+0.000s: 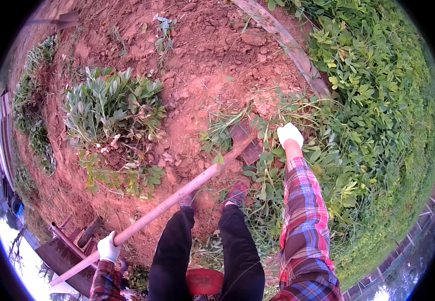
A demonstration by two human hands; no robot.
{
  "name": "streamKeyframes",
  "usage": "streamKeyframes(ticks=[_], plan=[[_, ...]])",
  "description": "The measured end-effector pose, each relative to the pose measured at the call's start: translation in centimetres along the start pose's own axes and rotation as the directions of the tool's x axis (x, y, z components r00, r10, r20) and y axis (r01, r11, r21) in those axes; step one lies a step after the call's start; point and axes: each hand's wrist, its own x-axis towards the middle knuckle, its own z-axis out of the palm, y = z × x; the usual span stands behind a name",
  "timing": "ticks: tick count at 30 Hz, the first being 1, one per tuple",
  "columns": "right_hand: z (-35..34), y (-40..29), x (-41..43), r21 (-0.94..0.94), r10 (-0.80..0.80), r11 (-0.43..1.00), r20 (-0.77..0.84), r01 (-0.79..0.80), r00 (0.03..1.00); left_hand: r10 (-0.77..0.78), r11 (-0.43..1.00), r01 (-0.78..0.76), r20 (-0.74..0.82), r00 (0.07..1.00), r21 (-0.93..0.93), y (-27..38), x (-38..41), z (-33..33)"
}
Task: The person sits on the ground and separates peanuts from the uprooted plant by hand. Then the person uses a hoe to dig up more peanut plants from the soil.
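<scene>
My left hand point(108, 247), in a white glove, grips the wooden handle point(172, 199) of a hoe low on the left. The handle slants up to the metal hoe blade point(251, 153), which rests on the soil among leaves in front of my right shoe. My right hand point(290, 134), also gloved, is closed in the leafy stems of peanut plants point(315, 113) right of the blade; its fingers are mostly hidden. An uprooted heap of peanut plants point(112, 105) lies on the red soil to the left, pale pods point(108, 145) showing at its roots.
Dense green plants point(371, 113) fill the right side. A weathered wooden plank point(296, 52) lies along their edge. More pulled plants point(33, 94) lie far left. A rusty wheelbarrow point(67, 259) stands lower left, and a red object point(204, 280) shows between my legs.
</scene>
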Motion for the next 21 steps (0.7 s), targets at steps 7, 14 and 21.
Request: streamKeyframes(ticks=[7, 14, 21], plan=[[-4.2, 5.2, -8.6, 0.053, -0.058, 0.997, 0.001, 0.058, 0.998, -0.042, 0.999, 0.044, 0.075, 0.996, -0.025, 3.2, -5.9, -2.3], [-10.4, 17.4, -17.0, 0.327, -0.073, 0.921, -0.390, 0.212, 0.918, -0.037, 0.999, 0.042, 0.170, 0.985, -0.025, 6.7, -11.4, -4.9], [-20.2, 26.7, -18.7, 0.563, -0.099, 0.760, -0.393, 0.325, 0.914, 0.042, 0.985, -0.001, 0.232, 0.972, -0.172, 9.8, -16.4, -8.0]])
